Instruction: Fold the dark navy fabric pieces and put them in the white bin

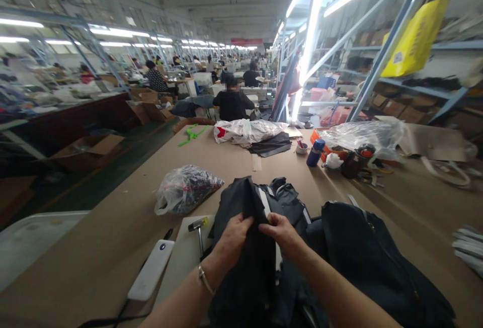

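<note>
Both hands pinch a dark fabric piece (251, 267) with a pale strip along it, at the middle of the table. My left hand (234, 237) is closed on its left side, fingers curled around a fold; a bracelet circles that wrist. Close by, my right hand (281, 232) grips the fold next to the pale strip (264, 201). More dark cloth bunches behind and beneath them. To the right lies another dark fabric piece (370, 252) with a zipper-like line. A small hammer (199, 232) with a yellow end rests on a pale board (181, 260) at the left.
A white device (151, 270) with a cable lies at the left. Farther back on the table (147, 182) are a stuffed plastic bag (186, 189), a wrapped bundle (245, 131), a blue bottle (315, 153) and a dark bottle (356, 161). Several people sit working beyond.
</note>
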The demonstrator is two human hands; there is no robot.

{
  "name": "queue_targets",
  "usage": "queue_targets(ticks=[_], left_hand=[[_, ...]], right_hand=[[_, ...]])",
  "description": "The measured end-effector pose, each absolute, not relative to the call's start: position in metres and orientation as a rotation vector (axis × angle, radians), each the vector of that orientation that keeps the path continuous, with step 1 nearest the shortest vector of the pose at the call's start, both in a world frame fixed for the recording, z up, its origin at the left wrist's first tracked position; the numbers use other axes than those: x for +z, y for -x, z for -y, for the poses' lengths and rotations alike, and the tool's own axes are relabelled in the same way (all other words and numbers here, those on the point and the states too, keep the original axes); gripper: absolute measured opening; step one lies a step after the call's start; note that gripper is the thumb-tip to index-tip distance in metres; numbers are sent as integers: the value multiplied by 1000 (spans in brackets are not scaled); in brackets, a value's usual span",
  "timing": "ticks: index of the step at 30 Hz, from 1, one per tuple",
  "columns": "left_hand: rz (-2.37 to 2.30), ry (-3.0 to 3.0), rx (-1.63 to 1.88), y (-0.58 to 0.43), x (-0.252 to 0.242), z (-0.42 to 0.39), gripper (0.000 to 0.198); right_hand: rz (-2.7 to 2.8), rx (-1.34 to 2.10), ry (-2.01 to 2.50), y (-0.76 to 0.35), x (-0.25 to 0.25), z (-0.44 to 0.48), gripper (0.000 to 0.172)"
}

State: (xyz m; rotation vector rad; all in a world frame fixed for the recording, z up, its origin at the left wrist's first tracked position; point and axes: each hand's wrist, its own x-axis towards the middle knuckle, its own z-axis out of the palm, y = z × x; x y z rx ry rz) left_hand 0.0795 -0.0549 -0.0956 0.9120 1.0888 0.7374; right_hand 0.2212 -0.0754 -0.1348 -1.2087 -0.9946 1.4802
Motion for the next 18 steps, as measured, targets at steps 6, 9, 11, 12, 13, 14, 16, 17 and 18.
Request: queue_targets(ticks=[6,9,11,12,13,14,16,17,18], left_hand=[[-647,-669,603,-69,-52,91,34],[-410,-609,382,-66,-31,119,42],[-395,-603,358,-63,-28,124,47],[-418,-604,398,-60,-30,120,47],[-454,-605,462,-57,-33,113,45],[-507,-603,540,-53,-37,103,41],[-636,-626,662,-44,-45,81,29],[-689,-658,695,-39,-47,71,23],[-729,-699,711,-35,-48,62,19]], right_hand=[[1100,1333,1288,-254,-130,62,29],[969,1508,1351,-268,-135,56,19],[899,1584,1334,-273,-132,59,10],[887,1602,1319,-273,-128,62,8],[857,1643,1294,-272,-123,68,10],[802,1705,1248,-269,-115,75,13],[636,1866,1065,-259,-98,94,20],[577,1933,942,-253,-89,105,22],[555,1983,823,-247,-82,116,24]])
